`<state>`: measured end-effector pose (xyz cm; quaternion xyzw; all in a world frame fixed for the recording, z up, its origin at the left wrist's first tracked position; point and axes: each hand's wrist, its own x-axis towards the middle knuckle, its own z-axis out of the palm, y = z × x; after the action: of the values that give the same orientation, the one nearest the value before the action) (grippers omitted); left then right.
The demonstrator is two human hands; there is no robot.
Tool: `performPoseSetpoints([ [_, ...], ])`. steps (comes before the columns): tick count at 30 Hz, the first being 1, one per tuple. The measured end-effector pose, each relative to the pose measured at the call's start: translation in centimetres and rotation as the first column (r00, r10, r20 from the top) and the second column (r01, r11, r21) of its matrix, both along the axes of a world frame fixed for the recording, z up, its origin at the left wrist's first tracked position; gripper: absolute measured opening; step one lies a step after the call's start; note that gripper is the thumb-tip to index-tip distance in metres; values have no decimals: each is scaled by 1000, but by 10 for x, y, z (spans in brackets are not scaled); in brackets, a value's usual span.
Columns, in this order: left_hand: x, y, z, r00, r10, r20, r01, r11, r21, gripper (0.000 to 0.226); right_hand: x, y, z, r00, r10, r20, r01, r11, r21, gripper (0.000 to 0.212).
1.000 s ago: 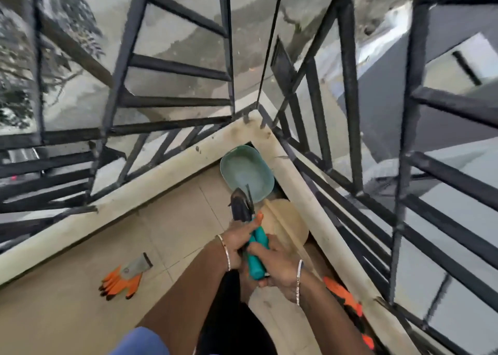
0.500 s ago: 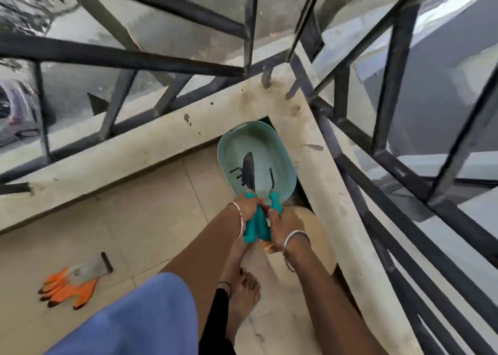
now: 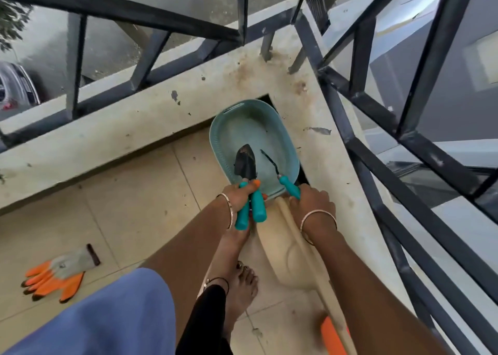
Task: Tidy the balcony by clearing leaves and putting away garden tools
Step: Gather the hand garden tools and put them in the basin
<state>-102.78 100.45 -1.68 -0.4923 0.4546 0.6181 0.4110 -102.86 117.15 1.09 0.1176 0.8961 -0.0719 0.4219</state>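
Observation:
A teal plastic basket (image 3: pixel 272 117) stands in the balcony corner on the tiled floor. My left hand (image 3: pixel 239 197) grips two teal-handled tools; one is a dark trowel (image 3: pixel 245 162) whose blade reaches into the basket, the other's head is hidden. My right hand (image 3: pixel 310 201) holds a third teal-handled tool, a thin weeder (image 3: pixel 281 172), its tip over the basket's inside. Both hands hover at the basket's near rim.
A beige dustpan (image 3: pixel 285 249) with a long handle lies beside my bare foot (image 3: pixel 239 282). An orange and grey glove (image 3: pixel 58 272) lies on the tiles at left, another orange item (image 3: pixel 332 337) at bottom right. A concrete ledge (image 3: pixel 129 128) and black railing (image 3: pixel 151 12) enclose the corner.
I have bent closer over the basket. My hands have drawn apart: the right one now holds the thin tool by itself, and the tool heads sit lower inside the basket.

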Motion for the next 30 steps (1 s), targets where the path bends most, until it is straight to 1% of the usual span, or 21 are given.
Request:
performPoseSetpoints([
  [3, 1, 4, -6, 997, -77, 2, 77, 997, -23, 26, 4, 2, 0, 999, 35, -14, -34, 999, 19, 39],
  [5, 2, 8, -7, 996, -91, -8, 91, 996, -18, 27, 4, -1, 3, 998, 35, -49, -32, 998, 57, 41],
  [6, 2, 10, -8, 996, -90, -11, 90, 996, -17, 27, 4, -2, 5, 995, 36, -97, -28, 996, 84, 41],
  [8, 1, 14, -8, 997, -74, -12, 74, 997, -5, 27, 3, -7, 11, 964, 23, -265, 3, 995, 101, 38],
  [9, 0, 16, -7, 998, -66, -14, 67, 998, 5, 26, 3, -10, 14, 935, -23, -354, 42, 998, 46, 35],
  [10, 0, 17, -9, 998, -61, -14, 62, 998, 10, 26, 4, -13, 16, 909, -114, -402, 96, 993, -64, 33],
  [11, -1, 18, -7, 998, -62, -11, 62, 998, 9, 25, 4, -18, 19, 891, -235, -389, 165, 965, -206, 32],
  [12, -1, 18, -8, 998, -56, -7, 56, 998, 12, 24, 6, -22, 20, 886, -336, -319, 233, 918, -320, 33],
  [13, -1, 19, -7, 999, -41, 0, 41, 999, 18, 22, 7, -27, 22, 897, -383, -221, 282, 880, -382, 33],
  [14, 0, 18, -7, 1000, -20, 5, 20, 999, 26, 22, 10, -30, 22, 910, -391, -138, 308, 860, -406, 33],
  [16, 1, 16, -8, 1000, -2, 5, 2, 999, 41, 23, 14, -32, 22, 921, -384, -64, 324, 847, -422, 34],
  [19, 2, 13, -7, 1000, 5, 1, -5, 1000, 27, 28, 11, -31, 20, 932, -357, -52, 306, 858, -412, 39],
  [22, -3, 15, -6, 998, 57, 23, -57, 998, -2, 29, 3, -27, 12, 955, -284, -87, 246, 920, -305, 40],
  [25, -4, 22, 0, 995, 66, 70, -62, 997, -50, 28, -2, -25, 5, 970, -231, -71, 214, 957, -195, 42],
  [27, -2, 25, 0, 995, 70, 75, -61, 992, -113, 27, -2, -25, 3, 964, -248, -97, 233, 962, -145, 40],
  [30, 0, 25, -2, 995, 62, 73, -52, 990, -132, 21, -4, -23, 4, 934, -317, -162, 292, 943, -162, 37],
])
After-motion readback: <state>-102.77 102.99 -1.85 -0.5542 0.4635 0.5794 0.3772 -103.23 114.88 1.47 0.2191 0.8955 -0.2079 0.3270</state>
